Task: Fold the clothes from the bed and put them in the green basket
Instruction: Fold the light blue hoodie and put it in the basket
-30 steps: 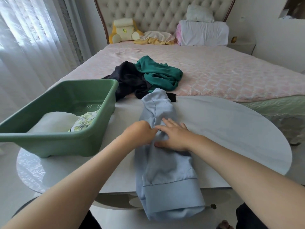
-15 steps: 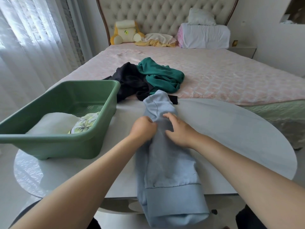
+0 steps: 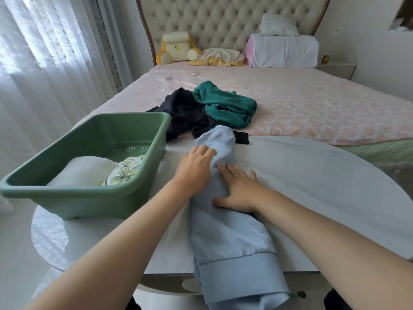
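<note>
Slid left hand [image 3: 195,163] up the blue sweatshirt [image 3: 228,238] toward the surface [image 3: 312,175]'s far edge, fingers bent, grip unclear; flattened right hand [image 3: 239,189], fingers spread, pressing the fabric.

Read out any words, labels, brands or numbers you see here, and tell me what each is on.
No text in this view can be read.
Yellow-green mark on the plush toy: too small and blurred to read.
</note>
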{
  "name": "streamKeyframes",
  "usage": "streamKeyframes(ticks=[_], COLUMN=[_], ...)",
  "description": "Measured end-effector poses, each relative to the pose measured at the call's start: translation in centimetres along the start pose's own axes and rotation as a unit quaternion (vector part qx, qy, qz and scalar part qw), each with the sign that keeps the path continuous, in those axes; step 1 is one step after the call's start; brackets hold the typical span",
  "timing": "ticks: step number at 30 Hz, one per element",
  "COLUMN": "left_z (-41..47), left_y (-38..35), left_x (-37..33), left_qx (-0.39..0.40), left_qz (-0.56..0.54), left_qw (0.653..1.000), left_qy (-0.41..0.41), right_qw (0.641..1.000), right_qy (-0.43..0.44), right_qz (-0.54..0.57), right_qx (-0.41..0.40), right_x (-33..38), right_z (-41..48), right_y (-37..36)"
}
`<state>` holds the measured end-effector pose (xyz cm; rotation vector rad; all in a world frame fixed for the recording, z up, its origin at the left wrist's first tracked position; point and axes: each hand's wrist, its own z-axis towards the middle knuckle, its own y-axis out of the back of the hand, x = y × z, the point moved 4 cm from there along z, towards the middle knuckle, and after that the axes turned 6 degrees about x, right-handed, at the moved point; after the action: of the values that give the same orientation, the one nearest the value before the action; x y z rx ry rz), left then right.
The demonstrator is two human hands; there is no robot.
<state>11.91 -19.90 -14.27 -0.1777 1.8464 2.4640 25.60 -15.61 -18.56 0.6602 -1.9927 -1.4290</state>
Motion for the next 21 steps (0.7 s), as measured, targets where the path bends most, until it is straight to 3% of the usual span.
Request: streamKeyframes(ticks=[4, 6, 11, 14, 17, 19, 21], left_z=[0.4, 0.4, 1.0, 0.2, -1.7, -3.6, -5.8], left_y=[-5.2, -6.6, -6.4, -4.7, -3.1, -2.5, -2.4], left_x=[1.3, 1.7, 1.8, 0.4, -1.0, -0.9, -0.7], left_qx=[0.206, 0.245, 0.183, 0.054, -0.043, -0.015, 0.084], left_qz=[-0.042, -0.051, 0.000, 0.081, 0.033, -0.015, -0.046], left_qw=[0.977, 0.966, 0.981, 0.994, 0.985, 0.985, 0.983], left_qy=[0.031, 0.056, 0.061, -0.046, -0.166, -0.170, -0.159], right_qw=[0.999, 0.998, 0.996, 0.993, 0.981, 0.977, 0.975], right_qy=[-0.009, -0.009, -0.042, 0.014, 0.114, 0.165, 0.193], right_qz=[-0.037, -0.056, -0.070, -0.113, -0.137, -0.110, -0.091], right_qx=[-0.022, 0.007, 0.021, -0.034, -0.083, -0.083, -0.064], right_x=[-0.2, -1.1, -3.4, -3.1, -2.5, -2.4, -2.3], right_z=[0.2, 0.2, 0.3, -0.8, -2.5, -3.8, -5.1], right_y=[-0.4, -0.9, -1.2, -0.5, 0.0, -0.2, -0.9])
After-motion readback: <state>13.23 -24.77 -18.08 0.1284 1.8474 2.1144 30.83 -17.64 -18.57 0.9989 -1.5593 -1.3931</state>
